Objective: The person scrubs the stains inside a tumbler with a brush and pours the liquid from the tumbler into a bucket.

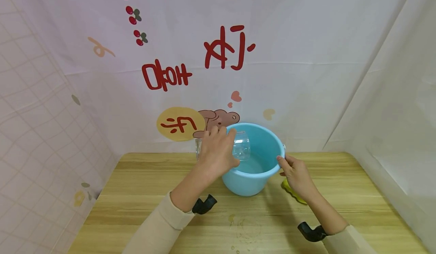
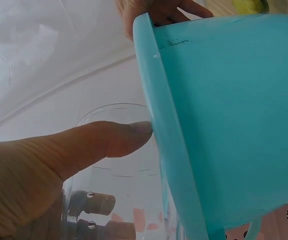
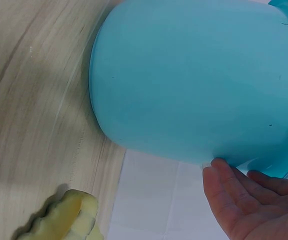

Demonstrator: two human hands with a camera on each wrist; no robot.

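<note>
A light blue bucket (image 1: pixel 246 184) stands on the wooden table near the back wall. My left hand (image 1: pixel 217 151) grips a clear, see-through cup (image 1: pixel 243 145) from above, lying nearly on its side over the bucket's left rim. One end of the cup is inside the bucket's mouth; the thumb (image 2: pixel 104 141) comes up against the rim in the left wrist view. At the bucket's right side my right hand (image 1: pixel 297 175) holds the rim, thumb on top and fingers (image 3: pixel 224 187) against the outer wall. The bucket's floor is partly hidden.
A yellow scalloped object, sponge-like (image 1: pixel 292 192), lies on the table (image 1: pixel 153 193) right of the bucket, partly behind my right forearm. Small wet patches (image 1: pixel 245 227) mark the table in front. A printed white cloth (image 1: pixel 306 95) hangs behind.
</note>
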